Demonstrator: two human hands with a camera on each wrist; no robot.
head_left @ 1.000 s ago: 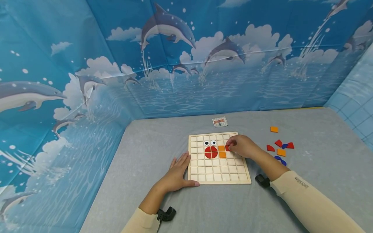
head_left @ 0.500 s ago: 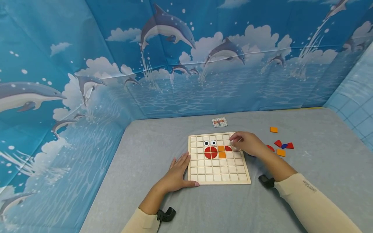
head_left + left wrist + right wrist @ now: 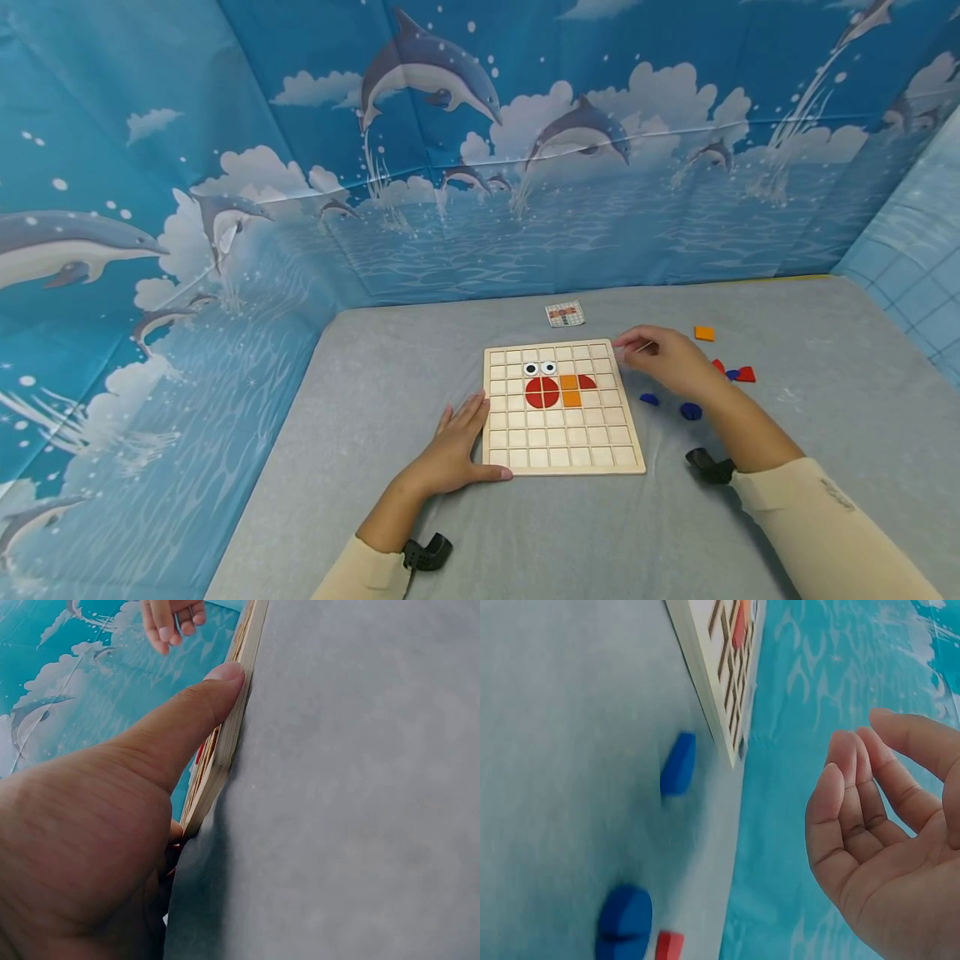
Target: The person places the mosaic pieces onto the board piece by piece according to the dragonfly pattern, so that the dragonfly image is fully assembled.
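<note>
- Centrally, a square wooden grid board point(image 3: 560, 436) lies flat on the grey tabletop point(image 3: 375, 375); clock positions are read from its middle in the head view, 12 o'clock being the far edge.
- Left hand point(image 3: 454, 450): at 8 o'clock, spread, its fingers along the board's near side and its thumb, well apart from them, resting on the near rim, as the left-wrist view confirms.
- Right hand point(image 3: 663, 358): at 2 o'clock, just beyond the board's far corner and raised above the tabletop, fingers loosely bent, with a gap between digits in the right-wrist view.
- Set in the grid: two eye pieces point(image 3: 549, 367) at 11 o'clock; a red disc point(image 3: 533, 386) of quarter pieces at 10; an orange block point(image 3: 572, 398) at 1, with a red quarter point(image 3: 587, 382) touching or nearly touching it at its own 2 o'clock.
- Loose at 3 o'clock: a blue half-round point(image 3: 649, 399) near the board and a blue round pair point(image 3: 691, 411) farther out.
- Loose at 2 o'clock: an orange square point(image 3: 704, 333).
- Farthest, toward 3 o'clock: red pieces point(image 3: 746, 374), partly hidden by the right forearm, with a blue piece point(image 3: 732, 376) between.
- At 12 o'clock: a printed card point(image 3: 565, 314) beyond the board, then a dolphin backdrop point(image 3: 450, 242).
</note>
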